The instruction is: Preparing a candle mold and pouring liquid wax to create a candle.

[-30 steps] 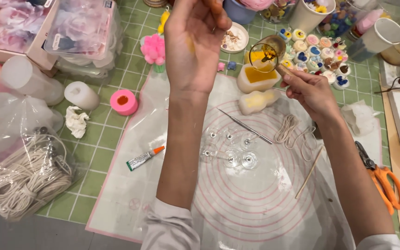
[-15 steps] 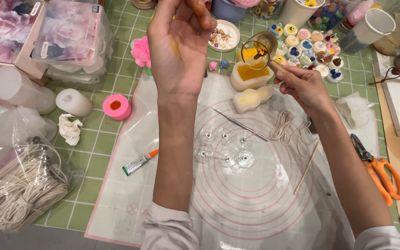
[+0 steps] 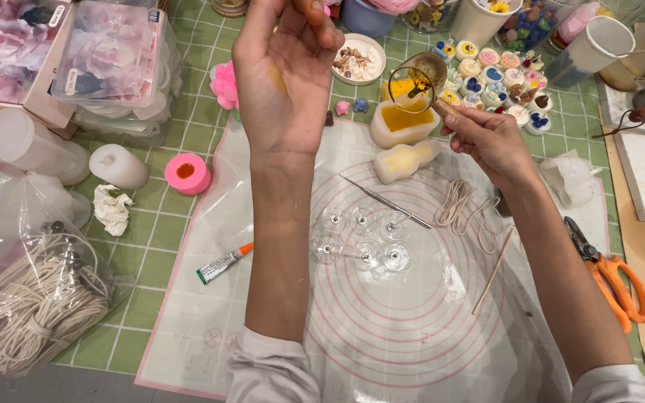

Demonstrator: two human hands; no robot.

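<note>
Head view: our right hand (image 3: 487,138) gripped the handle of a small ladle (image 3: 417,77) of yellow liquid, tilted just above the white mould (image 3: 401,123) on the table (image 3: 181,224). Our left hand (image 3: 285,75) was raised, palm up, fingers loosely curled, grasping nothing visible.

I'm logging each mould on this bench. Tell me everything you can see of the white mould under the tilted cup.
The white mould is a squat, rounded block, soft silicone by its look, standing upright at the top edge of the translucent mat. Its open cavity holds yellow liquid. The small cup, held tilted by the right hand, hangs just above it. A second whitish mould lies just in front.
</note>
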